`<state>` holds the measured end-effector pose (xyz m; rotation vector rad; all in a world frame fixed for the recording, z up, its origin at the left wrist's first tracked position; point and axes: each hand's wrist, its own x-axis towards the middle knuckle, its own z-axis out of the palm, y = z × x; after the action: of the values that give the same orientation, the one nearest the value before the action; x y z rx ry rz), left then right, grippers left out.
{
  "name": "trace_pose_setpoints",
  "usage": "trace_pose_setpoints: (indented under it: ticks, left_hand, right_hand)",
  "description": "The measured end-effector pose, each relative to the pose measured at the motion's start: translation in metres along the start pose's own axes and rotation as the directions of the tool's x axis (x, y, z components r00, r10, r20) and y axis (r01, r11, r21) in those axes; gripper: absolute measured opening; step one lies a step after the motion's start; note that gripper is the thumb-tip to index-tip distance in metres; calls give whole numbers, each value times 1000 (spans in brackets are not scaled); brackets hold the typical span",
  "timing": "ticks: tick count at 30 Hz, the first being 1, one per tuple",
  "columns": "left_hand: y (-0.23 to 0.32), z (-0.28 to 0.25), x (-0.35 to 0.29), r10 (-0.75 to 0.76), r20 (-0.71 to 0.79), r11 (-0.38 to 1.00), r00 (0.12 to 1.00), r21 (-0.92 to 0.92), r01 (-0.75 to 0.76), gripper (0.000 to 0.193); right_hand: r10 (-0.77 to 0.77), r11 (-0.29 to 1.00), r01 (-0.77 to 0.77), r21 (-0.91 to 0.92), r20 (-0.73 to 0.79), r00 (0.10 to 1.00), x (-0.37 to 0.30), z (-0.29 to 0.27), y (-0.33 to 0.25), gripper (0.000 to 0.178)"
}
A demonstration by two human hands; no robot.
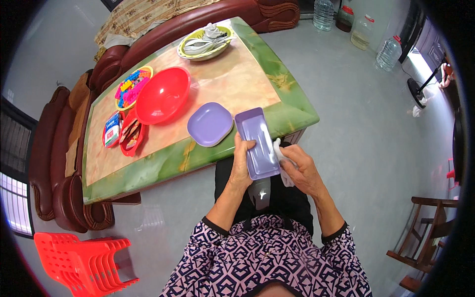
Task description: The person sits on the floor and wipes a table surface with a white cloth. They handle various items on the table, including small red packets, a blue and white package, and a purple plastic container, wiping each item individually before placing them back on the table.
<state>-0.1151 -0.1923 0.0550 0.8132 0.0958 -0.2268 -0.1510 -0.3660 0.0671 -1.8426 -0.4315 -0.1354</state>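
Observation:
Over the near edge of the table, my left hand (242, 161) grips a purple rectangular tray (258, 141) by its left side, thumb on the inner face. My right hand (301, 168) is closed on a white cloth (283, 161), which is against the tray's right side. A purple square plate (210, 123) lies on the table just left of the tray. Farther left stands a large red bowl (163, 96), tilted, next to a yellow-rimmed basket of colourful toy blocks (132, 88).
The green-bordered table (292, 106) also bears a bowl of spoons and cloth (208, 42) and red dishes with packets (131, 133). Stacked red plastic stools (84, 262) stand at lower left, a wooden chair (425, 232) at right. Large bottles (362, 32) line the far wall.

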Motion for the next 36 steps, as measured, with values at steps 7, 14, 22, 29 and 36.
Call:
trace_pose_setpoints:
  ticks: [7,14,22,29,36]
  left_hand:
    - [-2,-9,-9,-202,247,930,948,-254,265,51]
    - [-7,-3,-10,-137,223,981,965,-108,164,65]
    - [-12,4,-15,7,91,994,996,112,-18,59]
    - [-15,-1,-14,26,14,975,1000,218,-28,58]
    - [-20,9,-15,34,9,965,999,261,-36,61]
  right_hand:
    - [126,990,-120,77,-70,990,1,-7,-1,23]
    - [280,875,-68,479,-387,878,31,-3,-30,28]
    - [-272,737,281,-614,111,956,27,9,-14,50]
    - [-47,502,371,-781,404,913,15,3,-32,21]
    - [-313,230,209,-950,131,941,51,30,-8,12]
